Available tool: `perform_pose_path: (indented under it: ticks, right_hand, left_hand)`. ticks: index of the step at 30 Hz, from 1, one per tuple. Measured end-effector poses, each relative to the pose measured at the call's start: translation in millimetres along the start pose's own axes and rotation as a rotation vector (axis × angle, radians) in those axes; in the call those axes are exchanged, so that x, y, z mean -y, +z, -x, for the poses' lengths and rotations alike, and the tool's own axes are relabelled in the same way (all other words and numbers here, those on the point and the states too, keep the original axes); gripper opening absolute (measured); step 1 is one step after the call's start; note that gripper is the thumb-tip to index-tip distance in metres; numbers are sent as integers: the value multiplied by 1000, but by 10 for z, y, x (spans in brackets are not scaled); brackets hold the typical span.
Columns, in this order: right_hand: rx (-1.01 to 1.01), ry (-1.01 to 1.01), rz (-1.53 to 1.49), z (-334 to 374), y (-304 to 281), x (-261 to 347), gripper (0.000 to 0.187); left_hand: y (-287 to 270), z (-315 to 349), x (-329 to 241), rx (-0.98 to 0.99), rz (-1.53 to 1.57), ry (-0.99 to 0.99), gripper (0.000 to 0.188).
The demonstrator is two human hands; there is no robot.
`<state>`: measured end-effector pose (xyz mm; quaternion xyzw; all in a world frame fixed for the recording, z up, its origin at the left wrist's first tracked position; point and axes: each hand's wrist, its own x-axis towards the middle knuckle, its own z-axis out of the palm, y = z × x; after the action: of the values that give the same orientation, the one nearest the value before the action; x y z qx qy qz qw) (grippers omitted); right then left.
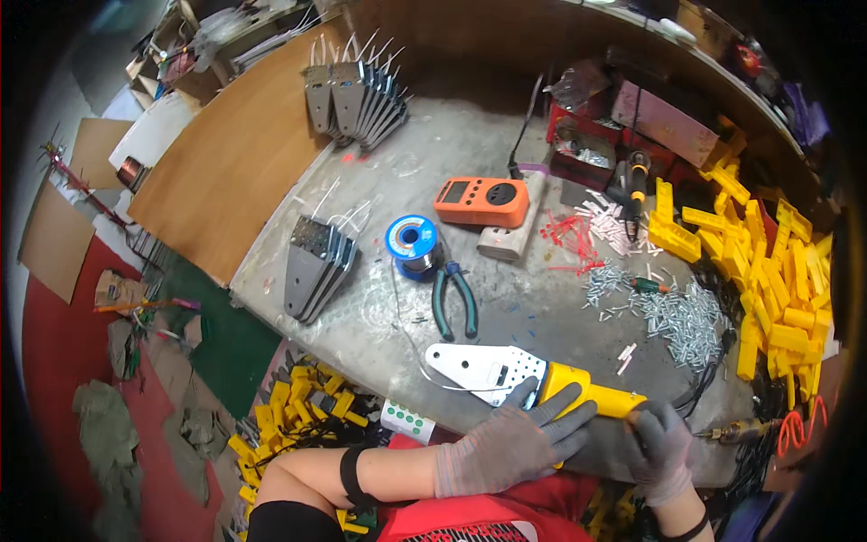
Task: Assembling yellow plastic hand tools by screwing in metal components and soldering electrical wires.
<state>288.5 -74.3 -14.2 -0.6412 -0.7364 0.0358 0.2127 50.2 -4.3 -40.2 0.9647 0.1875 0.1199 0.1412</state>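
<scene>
A yellow-handled tool [578,395] with a flat, pale, perforated metal plate [483,372] lies across the near side of the bench. My gloved left hand [519,444] rests over its yellow housing, fingers wrapped across it. At the handle's right end, my gloved right hand [661,447] is closed with bent fingers; what it pinches is hidden. A thin wire runs from the blue solder spool [412,240] down to the plate. Green-handled pliers [453,303] lie open-jawed just beyond the plate.
Grey plates [318,266] with wires stand at left, more [357,104] farther back. An orange multimeter [481,200] sits on a power strip [506,242]. To the right are screws [684,316], yellow housings [777,289], a red bin [582,163] and a screwdriver [741,431].
</scene>
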Motion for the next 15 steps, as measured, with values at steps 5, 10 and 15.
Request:
perform_pose_path:
  ticks: [5, 10, 15]
  right_hand:
    - [-3, -122, -53, -75, 143, -31, 16]
    - [16, -69, 20, 74, 43, -30, 18]
    - [14, 1, -133, 60, 10, 58, 19]
  left_hand:
    - [-84, 25, 6, 21, -13, 2, 53]
    - [-127, 67, -31, 36, -41, -6, 52]
    - [-16, 29, -25, -8, -38, -2, 53]
